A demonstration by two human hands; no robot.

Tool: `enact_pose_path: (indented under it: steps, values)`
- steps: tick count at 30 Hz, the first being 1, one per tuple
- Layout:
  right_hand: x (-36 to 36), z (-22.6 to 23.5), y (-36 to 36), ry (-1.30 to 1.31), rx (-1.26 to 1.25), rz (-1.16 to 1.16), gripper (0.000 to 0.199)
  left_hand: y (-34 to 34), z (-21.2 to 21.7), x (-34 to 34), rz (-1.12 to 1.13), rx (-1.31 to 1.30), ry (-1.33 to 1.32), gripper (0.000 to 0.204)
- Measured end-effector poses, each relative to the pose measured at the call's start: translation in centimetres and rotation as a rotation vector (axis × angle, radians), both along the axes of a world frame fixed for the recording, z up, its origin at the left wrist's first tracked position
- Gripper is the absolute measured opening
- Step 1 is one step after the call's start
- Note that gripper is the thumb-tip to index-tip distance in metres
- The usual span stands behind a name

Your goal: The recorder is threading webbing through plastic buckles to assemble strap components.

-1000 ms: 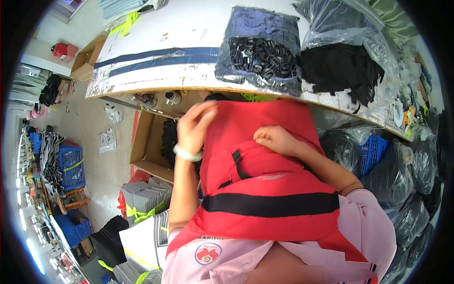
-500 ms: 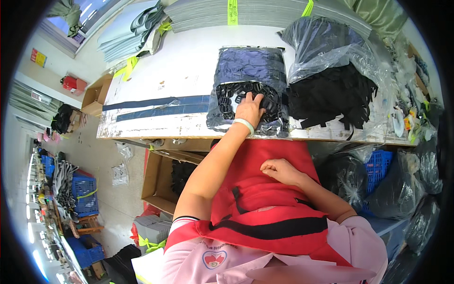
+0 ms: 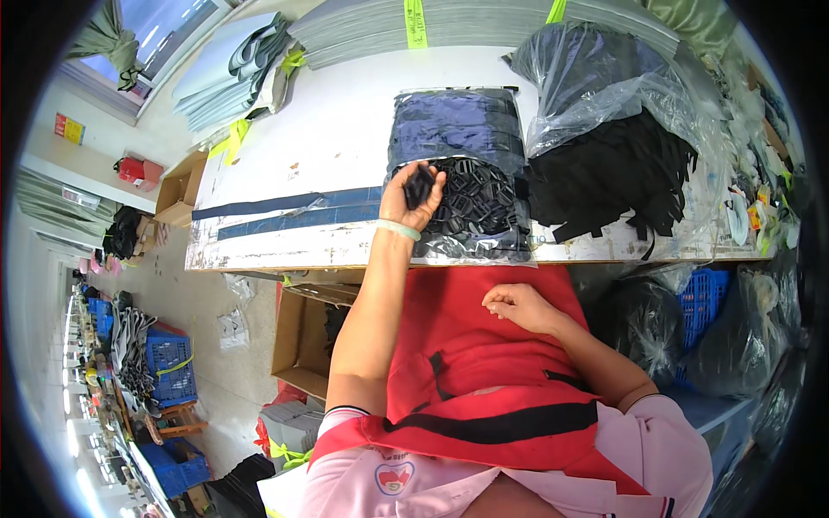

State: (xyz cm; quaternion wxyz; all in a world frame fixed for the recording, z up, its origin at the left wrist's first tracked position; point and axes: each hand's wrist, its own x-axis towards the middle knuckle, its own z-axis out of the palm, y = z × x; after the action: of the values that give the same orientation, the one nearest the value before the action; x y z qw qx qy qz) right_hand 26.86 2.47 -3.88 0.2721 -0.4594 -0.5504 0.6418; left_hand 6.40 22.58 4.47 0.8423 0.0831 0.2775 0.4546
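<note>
Bare left hand shifted leftward at clear plastic bag, upper centre; small black pieces gripped by fingers; bare right hand half-curled, grip cannot be told

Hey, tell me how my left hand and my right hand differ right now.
Your left hand is bent around a dark piece; your right hand shows nothing in it.
The left is over the table, by the bag of black buckles; the right is in front of the red apron.
The left wrist wears a pale band; the right shows none.
Both are bare, with fingers bent.
</note>
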Motion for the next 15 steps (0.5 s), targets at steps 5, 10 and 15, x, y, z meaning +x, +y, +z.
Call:
enact_pose_path:
  steps: [5, 10, 15]
  values:
    - [-1.6, 5.1, 1.6, 0.132, 0.033, -0.092, 0.014, -1.9, -1.0, -1.6, -0.094, 0.013, -0.203, 0.014]
    - [-2.3, 9.3, 3.9, 0.223, 0.149, -0.358, 0.016, -12.0, 1.4, 1.3, 0.046, 0.289, 0.419, 0.02]
    - [-5.6, 9.4, 2.4, 0.102, 0.075, -0.143, 0.017, -18.4, -1.4, 0.2, 0.194, 0.346, 0.634, 0.026]
